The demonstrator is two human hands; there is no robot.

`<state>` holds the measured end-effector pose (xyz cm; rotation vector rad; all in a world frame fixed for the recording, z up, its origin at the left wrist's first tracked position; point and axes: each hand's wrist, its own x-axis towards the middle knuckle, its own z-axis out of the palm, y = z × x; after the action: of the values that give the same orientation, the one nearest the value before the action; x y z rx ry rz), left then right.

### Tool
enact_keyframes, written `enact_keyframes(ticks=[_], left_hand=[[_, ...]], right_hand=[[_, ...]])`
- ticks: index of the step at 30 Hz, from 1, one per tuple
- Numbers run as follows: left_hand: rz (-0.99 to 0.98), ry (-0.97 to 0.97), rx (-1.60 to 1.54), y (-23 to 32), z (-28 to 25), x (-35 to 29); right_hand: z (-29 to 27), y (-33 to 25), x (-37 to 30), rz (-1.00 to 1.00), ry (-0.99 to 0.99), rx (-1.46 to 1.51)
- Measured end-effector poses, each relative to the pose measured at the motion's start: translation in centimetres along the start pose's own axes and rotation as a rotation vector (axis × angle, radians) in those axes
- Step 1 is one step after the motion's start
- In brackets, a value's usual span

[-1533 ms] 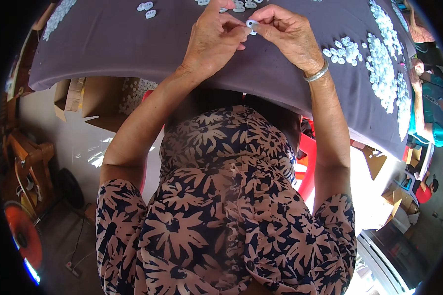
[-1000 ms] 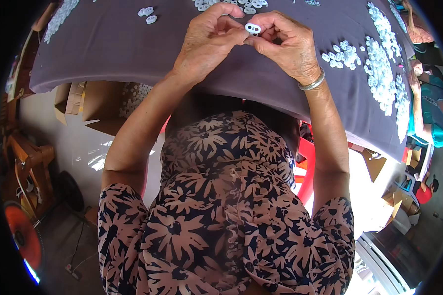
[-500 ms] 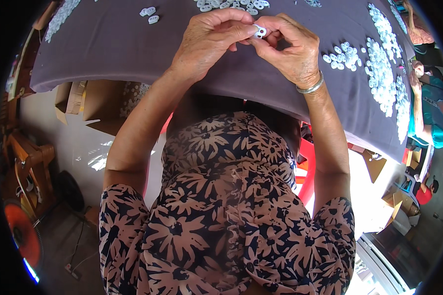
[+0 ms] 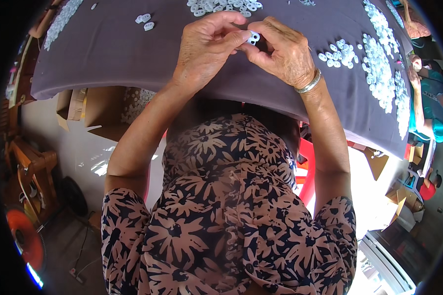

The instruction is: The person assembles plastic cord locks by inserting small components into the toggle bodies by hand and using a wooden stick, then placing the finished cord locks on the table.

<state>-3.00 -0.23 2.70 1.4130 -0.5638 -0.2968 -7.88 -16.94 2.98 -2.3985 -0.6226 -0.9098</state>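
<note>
At twelve o'clock the pinched piece [image 4: 253, 38] is white with dark holes, the tablecloth [image 4: 133, 56] plain purplish grey; at six the garment [image 4: 179, 236] shows beige flowers on navy; at eight the fan [image 4: 25, 240] is orange-red.

"Over the tabletop [image 4: 108, 56]?"

"Dark cloth, matt and mostly smooth."

"And for the small white piece [image 4: 254, 36]?"

"Smooth plastic by the look, faintly glossy, like the far pile [image 4: 216, 7] and the right-hand heap [image 4: 376, 69]."

"Anything metal?"

"Just right of centre, a shiny silvery bracelet [image 4: 310, 85]."

"Nearer, at left?"

"Matt cardboard for the box [image 4: 102, 107], brown polished-looking wood for the frame [image 4: 42, 163]."

"And near centre?"

"Soft, matt printed cloth on the garment [image 4: 206, 201]."
</note>
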Motion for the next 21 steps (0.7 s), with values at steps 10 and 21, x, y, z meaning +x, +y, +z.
enact_keyframes(ticks=[10,21], left_hand=[[-0.037,-0.092,-0.068,0.3,-0.2,-0.1],[-0.187,-0.156,-0.112,0.4,-0.9,0.3]], right_hand=[[0.3,0.0,-0.7,0.022,-0.157,-0.063],[1.0,-0.2,-1.2,0.042,-0.247,-0.055]])
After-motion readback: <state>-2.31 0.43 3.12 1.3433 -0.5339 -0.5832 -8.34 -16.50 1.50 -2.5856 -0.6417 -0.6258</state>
